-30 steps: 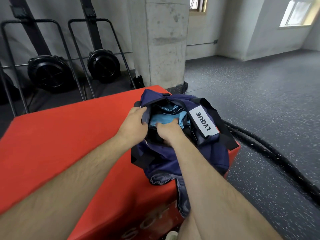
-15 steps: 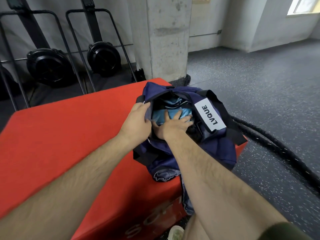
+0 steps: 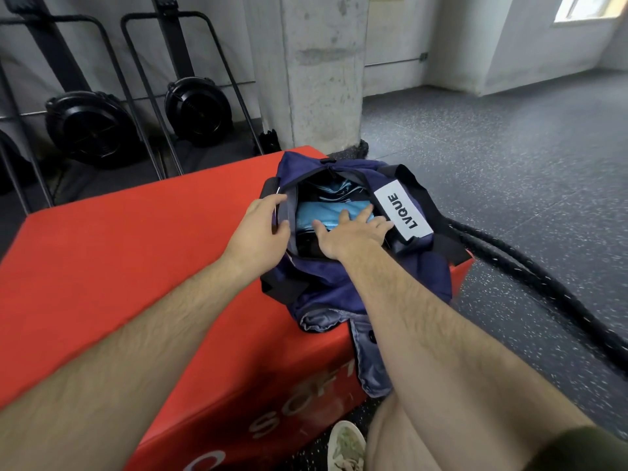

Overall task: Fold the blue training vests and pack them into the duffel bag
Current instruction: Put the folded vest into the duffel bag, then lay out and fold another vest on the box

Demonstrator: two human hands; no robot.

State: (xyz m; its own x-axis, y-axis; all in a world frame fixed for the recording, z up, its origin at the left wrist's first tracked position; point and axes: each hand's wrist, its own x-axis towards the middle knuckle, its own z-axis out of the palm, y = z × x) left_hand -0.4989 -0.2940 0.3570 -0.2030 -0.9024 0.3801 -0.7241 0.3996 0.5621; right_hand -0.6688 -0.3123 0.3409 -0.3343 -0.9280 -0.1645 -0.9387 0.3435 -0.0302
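Step in hand, as I read it: seating a folded vest in the bag. The right hand [image 3: 350, 237] is flat, fingers straight and spread, pressing on the light blue glossy folded training vest [image 3: 312, 212] inside the navy soft fabric duffel bag [image 3: 421, 277]. The left hand [image 3: 261, 226] pinches the left edge of the bag's opening, thumb and fingers curled over it, holding the mouth wide. To do it well, hold the mouth taut, press evenly with the palm, then slide the hand out flat so the fold doesn't drag. The vest looks thin and slick, so it probably unfolds easily. More blue fabric with dark trim sits deeper in; I can't tell how many. The bag is slumped on the far right corner of the red padded vinyl box [image 3: 136, 260].
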